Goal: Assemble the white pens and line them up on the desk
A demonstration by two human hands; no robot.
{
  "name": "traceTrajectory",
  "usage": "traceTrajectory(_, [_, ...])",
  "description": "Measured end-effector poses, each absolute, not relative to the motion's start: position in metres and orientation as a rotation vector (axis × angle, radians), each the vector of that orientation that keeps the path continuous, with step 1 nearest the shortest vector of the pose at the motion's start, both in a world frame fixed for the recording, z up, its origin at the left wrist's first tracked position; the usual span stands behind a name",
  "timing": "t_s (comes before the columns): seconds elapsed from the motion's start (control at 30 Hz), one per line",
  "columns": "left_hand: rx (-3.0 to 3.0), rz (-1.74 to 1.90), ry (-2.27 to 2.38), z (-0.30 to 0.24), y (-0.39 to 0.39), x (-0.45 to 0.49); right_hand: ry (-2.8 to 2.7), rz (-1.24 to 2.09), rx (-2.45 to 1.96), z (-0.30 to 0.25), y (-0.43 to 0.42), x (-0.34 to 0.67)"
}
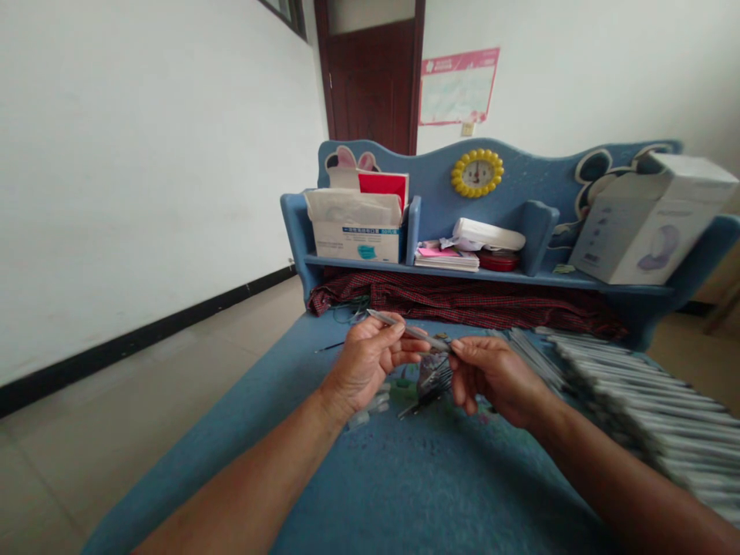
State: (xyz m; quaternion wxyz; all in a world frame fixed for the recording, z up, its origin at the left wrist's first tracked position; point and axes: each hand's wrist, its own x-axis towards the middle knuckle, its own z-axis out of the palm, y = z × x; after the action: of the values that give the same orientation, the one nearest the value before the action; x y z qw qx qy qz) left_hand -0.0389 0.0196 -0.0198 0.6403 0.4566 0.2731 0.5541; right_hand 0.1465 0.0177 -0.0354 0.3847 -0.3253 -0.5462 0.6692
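Observation:
A slim, pale pen-like tube [417, 334] with a pointed left tip is held up in front of me, slanting down to the right. My left hand [367, 358] is closed on its left part, the thumb pressing it against the fingers. At the tube's right end, my right hand [497, 378] pinches it between thumb and forefinger. Beneath the hands, a clear plastic bag [435, 376] with thin dark sticks lies on the blue desk [370, 486]. Several small clear plastic pieces [370, 408] sit beside my left wrist.
Many similar grey tubes [647, 393] are stacked along the desk's right side. A thin dark rod [331, 348] lies left of my left hand. Behind is a checked cloth [428, 301] under a shelf with a mask box [355, 239], booklets [445, 259] and a white carton [641, 223].

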Motion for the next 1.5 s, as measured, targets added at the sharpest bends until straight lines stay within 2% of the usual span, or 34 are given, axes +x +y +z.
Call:
traceTrajectory(0.23, [1.07,1.247,0.582,-0.017,0.019,-0.04,-1.288,1.864,-0.731,-0.037,0.02,0.148])
traceTrajectory(0.63, [1.094,1.254,0.633,-0.017,0.019,-0.039,-1.274,1.905,-0.762,-0.039,0.022,0.148])
traceTrajectory(0.8, [1.116,1.266,0.688,-0.018,0.019,-0.04,-1.358,1.811,-0.898,-0.04,0.022,0.147])
traceTrajectory(0.97, [1.153,1.252,0.729,-0.022,0.017,-0.038,-1.538,1.532,-0.956,-0.037,0.019,0.146])
traceTrajectory(1.13, [1.322,1.076,0.819,-0.021,0.016,-0.041,-1.711,1.371,-0.962,-0.034,0.012,0.141])
traceTrajectory(1.37, [2.022,0.589,1.373,-0.01,0.025,-0.067,-1.68,1.328,-1.083,-0.039,0.012,0.139])
traceTrajectory(1.5, [2.389,0.353,1.473,-0.018,0.028,-0.074,-1.695,1.32,-1.12,-0.041,0.014,0.139])
